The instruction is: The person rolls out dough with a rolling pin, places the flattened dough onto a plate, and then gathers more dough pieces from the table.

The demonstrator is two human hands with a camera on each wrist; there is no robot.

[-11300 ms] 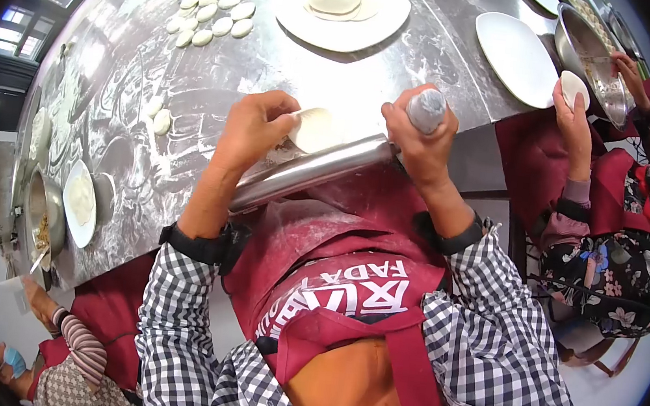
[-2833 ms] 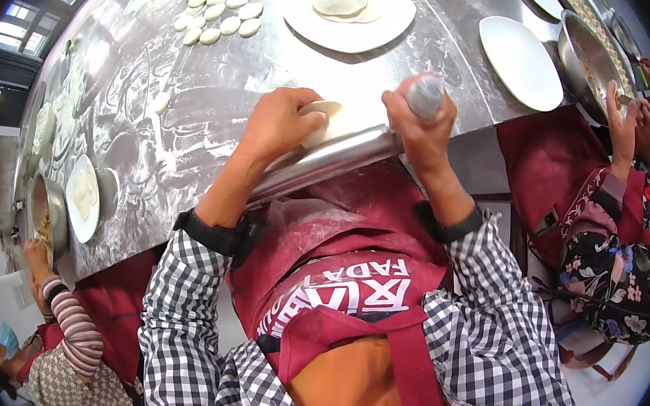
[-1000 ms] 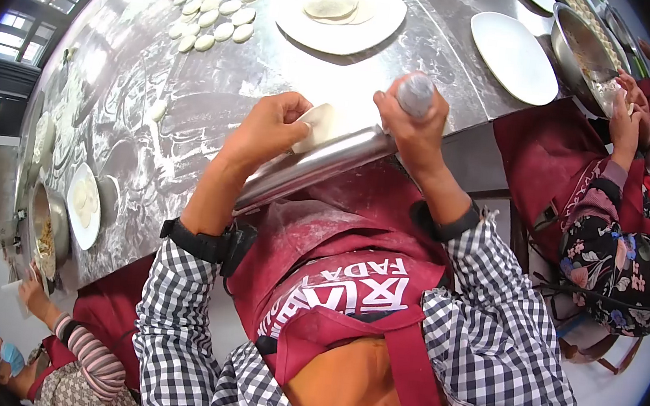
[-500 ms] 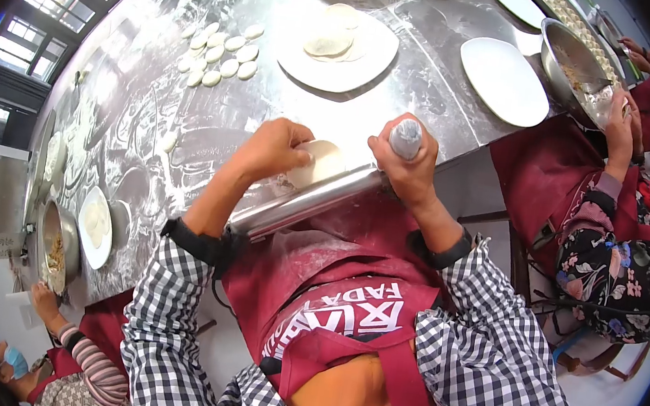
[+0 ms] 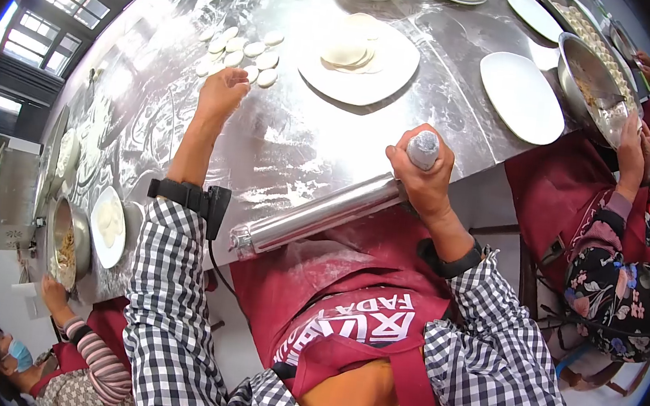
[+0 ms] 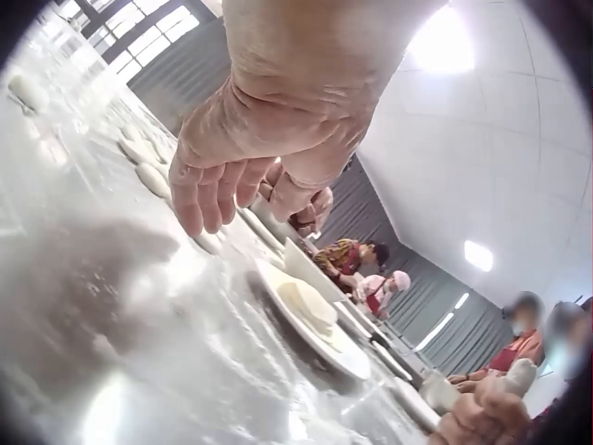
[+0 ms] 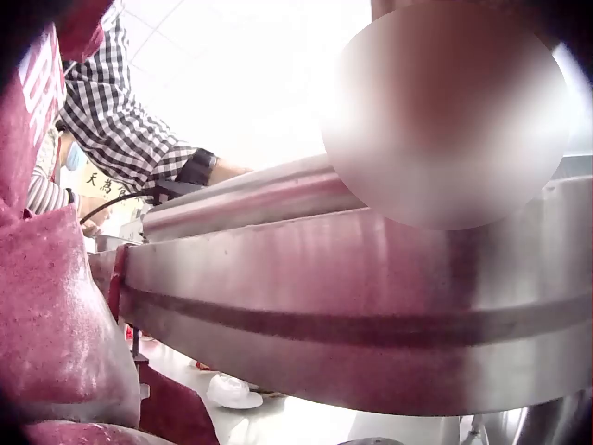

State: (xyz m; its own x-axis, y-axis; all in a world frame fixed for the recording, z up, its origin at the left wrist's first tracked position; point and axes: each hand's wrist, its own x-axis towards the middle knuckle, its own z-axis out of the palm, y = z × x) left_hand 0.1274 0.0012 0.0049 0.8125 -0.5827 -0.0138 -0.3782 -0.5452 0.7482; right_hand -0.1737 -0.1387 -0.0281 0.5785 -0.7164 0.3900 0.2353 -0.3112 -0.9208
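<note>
Over the near edge of a cluster of small dough discs (image 5: 268,61), my left hand (image 5: 223,95) reaches down. Its fingers point downward in the left wrist view, the tips at a pale disc (image 6: 207,243); whether they touch it I cannot tell. My right hand (image 5: 426,172) grips a grey, floury upright piece (image 5: 423,149), beside the right end of a steel cylinder (image 5: 324,215). The cylinder lies along the table's near edge. Thin dough rounds (image 5: 347,49) lie overlapped on a white plate (image 5: 389,79). A blurred patch hides part of the right wrist view.
At right are an empty white plate (image 5: 520,97) and a metal bowl (image 5: 574,59), with a person's hands beside it. A plate with dough (image 5: 108,228) and a bowl of filling (image 5: 63,211) stand at left, near a masked person. Flour streaks the steel table (image 5: 268,141).
My left hand has left the cylinder and moved up and left to the discs. The dough round beside the cylinder is gone from there. My right hand keeps its grip. The head view has shifted.
</note>
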